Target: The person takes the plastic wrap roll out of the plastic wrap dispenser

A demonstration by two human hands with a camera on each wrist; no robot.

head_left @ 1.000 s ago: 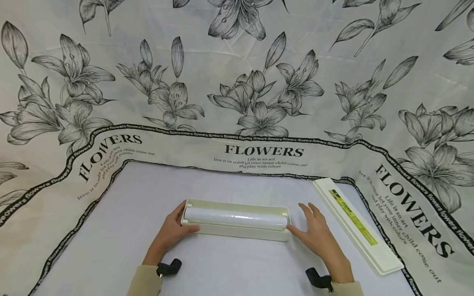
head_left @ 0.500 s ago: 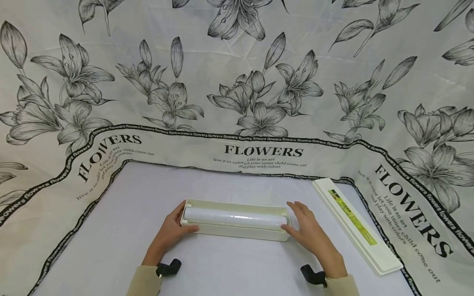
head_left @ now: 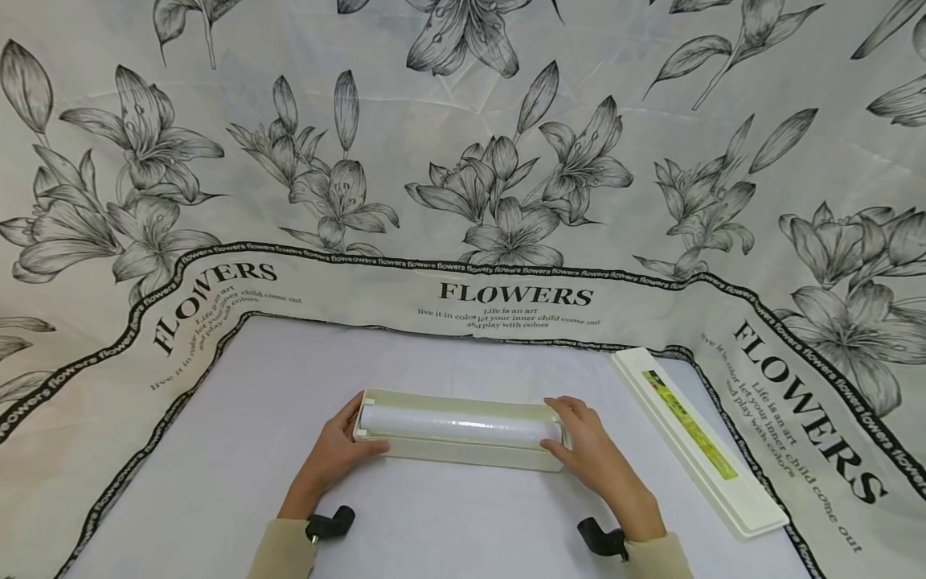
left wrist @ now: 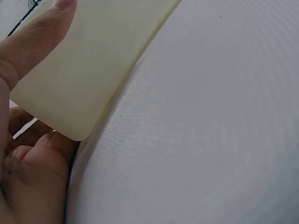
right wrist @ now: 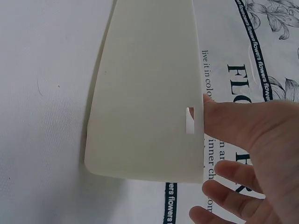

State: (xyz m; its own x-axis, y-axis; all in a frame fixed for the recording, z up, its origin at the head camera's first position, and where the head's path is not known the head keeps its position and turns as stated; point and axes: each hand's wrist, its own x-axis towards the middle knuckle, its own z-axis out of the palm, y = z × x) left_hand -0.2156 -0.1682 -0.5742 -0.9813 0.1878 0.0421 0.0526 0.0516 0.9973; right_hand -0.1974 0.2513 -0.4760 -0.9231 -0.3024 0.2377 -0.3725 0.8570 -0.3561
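Note:
A long cream plastic dispenser box (head_left: 470, 458) lies lidless on the white cloth, its open top showing a glossy white roll, which looks like cling film (head_left: 463, 425). My left hand (head_left: 340, 450) grips the box's left end, thumb along the front wall, fingers round the end and back. In the left wrist view that thumb (left wrist: 39, 39) presses the cream wall. At the other end, my right hand (head_left: 589, 450) has its thumb over the rim by the roll's end and its fingers near the back corner. The right wrist view shows its fingers (right wrist: 233, 193) loosely spread beyond the box end.
A long white lid (head_left: 752, 507) with a yellow-green label lies slantwise at the right, on the table's edge. Behind the white tabletop (head_left: 463, 523) hangs a flower-printed cloth (head_left: 347, 297) with black lettering.
My right hand has moved left, from beside the box's right end to over its rim and the roll's end. The left hand, box and lid have stayed put.

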